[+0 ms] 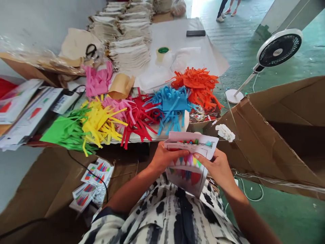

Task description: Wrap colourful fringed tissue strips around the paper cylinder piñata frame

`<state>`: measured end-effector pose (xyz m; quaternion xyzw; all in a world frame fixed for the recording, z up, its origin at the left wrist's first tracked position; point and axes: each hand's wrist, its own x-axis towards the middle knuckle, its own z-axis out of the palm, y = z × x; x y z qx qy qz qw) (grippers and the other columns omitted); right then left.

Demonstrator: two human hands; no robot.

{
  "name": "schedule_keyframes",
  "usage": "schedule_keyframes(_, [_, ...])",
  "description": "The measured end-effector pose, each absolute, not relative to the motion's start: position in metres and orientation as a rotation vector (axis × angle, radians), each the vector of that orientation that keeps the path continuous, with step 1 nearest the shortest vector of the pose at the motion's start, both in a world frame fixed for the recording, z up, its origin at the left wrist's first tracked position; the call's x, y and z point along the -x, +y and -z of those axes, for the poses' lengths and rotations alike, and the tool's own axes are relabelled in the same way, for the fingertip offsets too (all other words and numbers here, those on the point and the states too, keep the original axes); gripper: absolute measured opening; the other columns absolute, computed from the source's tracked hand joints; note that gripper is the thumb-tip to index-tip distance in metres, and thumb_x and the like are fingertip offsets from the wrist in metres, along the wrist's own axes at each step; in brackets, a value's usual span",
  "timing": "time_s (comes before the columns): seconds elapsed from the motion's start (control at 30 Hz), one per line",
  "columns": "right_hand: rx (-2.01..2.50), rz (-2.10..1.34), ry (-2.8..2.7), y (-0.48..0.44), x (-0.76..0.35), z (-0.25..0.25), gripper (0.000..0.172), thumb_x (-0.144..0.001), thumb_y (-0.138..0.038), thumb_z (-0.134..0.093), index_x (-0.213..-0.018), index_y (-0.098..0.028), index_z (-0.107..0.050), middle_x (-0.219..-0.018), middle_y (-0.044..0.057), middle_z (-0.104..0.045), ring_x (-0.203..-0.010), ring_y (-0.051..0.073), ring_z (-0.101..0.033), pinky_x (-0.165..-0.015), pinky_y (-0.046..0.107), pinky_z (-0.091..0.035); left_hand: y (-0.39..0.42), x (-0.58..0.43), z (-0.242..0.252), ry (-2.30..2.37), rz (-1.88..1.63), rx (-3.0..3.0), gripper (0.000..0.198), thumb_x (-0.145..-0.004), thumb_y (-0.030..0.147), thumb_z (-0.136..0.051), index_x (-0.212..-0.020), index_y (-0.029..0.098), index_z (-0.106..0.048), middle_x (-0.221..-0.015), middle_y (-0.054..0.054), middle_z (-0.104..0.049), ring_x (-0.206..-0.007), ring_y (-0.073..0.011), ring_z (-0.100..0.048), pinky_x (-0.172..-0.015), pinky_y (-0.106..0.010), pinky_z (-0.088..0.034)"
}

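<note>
Both my hands hold a clear plastic packet (189, 162) with a white printed card and small coloured paper pieces inside, just above my lap. My left hand (162, 157) grips its left side with fingers curled round it. My right hand (217, 167) pinches the right edge, thumb on the front. In front of me, on the table, lie bundles of fringed paper: green (67, 130), yellow (100, 123), pink (98, 79), red (138, 118), blue (171, 103) and orange (196, 83).
Several finished packets (92, 183) lie on brown cardboard at my left. Stacks of cloth bags (129, 37), scissors (90, 50), a tape roll (162, 52) and a phone (195, 33) sit further back. An open cardboard box (279, 135) stands right, a fan (278, 51) behind it. Other people's legs (225, 8) show far back.
</note>
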<state>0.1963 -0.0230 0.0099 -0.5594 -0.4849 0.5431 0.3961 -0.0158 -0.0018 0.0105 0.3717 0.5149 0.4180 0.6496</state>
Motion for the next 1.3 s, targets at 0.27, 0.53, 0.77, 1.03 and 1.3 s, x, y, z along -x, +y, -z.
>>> schedule_keyframes(0.27, [1.371,-1.297,-1.386,-0.033,-0.190,0.003,0.042,-0.098,-0.048,-0.071,-0.132,-0.025,-0.070,-0.121,0.008,-0.078,-0.108,0.027,-0.073,-0.095,0.040,-0.060,-0.010,0.013,-0.005,1.270,-0.998,-0.781,0.046,-0.061,0.040,-0.102,-0.094,0.014,-0.081,-0.077,-0.003,-0.079,-0.062,-0.0152,-0.068,-0.057,-0.025,-0.055])
schedule_keyframes(0.53, [1.297,-0.966,-1.108,-0.033,-0.179,0.021,0.063,-0.095,-0.038,-0.074,-0.152,-0.030,-0.049,-0.138,0.012,-0.068,-0.106,0.022,-0.075,-0.090,0.037,-0.064,-0.012,0.041,0.013,0.992,-1.017,-0.834,0.086,-0.078,0.040,-0.093,-0.152,0.025,-0.051,-0.127,-0.008,-0.074,-0.101,-0.0200,-0.075,-0.086,-0.028,-0.062])
schedule_keyframes(0.77, [1.355,-0.818,-1.321,-0.036,-0.193,0.039,0.047,-0.099,-0.039,-0.065,-0.145,-0.028,-0.062,-0.133,0.013,-0.068,-0.109,0.026,-0.072,-0.085,0.039,-0.064,-0.019,0.037,0.038,1.037,-1.396,-0.766,0.072,-0.085,0.042,-0.087,-0.142,0.031,-0.045,-0.128,-0.008,-0.074,-0.105,-0.0203,-0.077,-0.092,-0.032,-0.062])
schedule_keyframes(1.03, [1.210,-1.008,-1.439,-0.025,-0.216,0.035,0.043,-0.100,-0.034,-0.066,-0.142,-0.027,-0.066,-0.134,0.012,-0.066,-0.122,0.028,-0.066,-0.101,0.046,-0.058,-0.015,0.036,0.033,1.131,-1.520,-0.977,0.046,-0.082,0.029,-0.091,-0.119,0.025,-0.063,-0.109,-0.003,-0.076,-0.090,-0.0140,-0.076,-0.081,-0.024,-0.061])
schedule_keyframes(1.3, [1.213,-0.957,-1.624,-0.010,-0.229,0.018,0.026,-0.100,-0.033,-0.066,-0.124,-0.027,-0.072,-0.128,0.010,-0.068,-0.120,0.026,-0.067,-0.088,0.039,-0.063,-0.002,0.062,0.026,1.068,-1.308,-1.172,0.033,-0.079,0.034,-0.092,-0.102,0.021,-0.073,-0.095,-0.001,-0.072,-0.075,-0.0117,-0.071,-0.070,-0.022,-0.057])
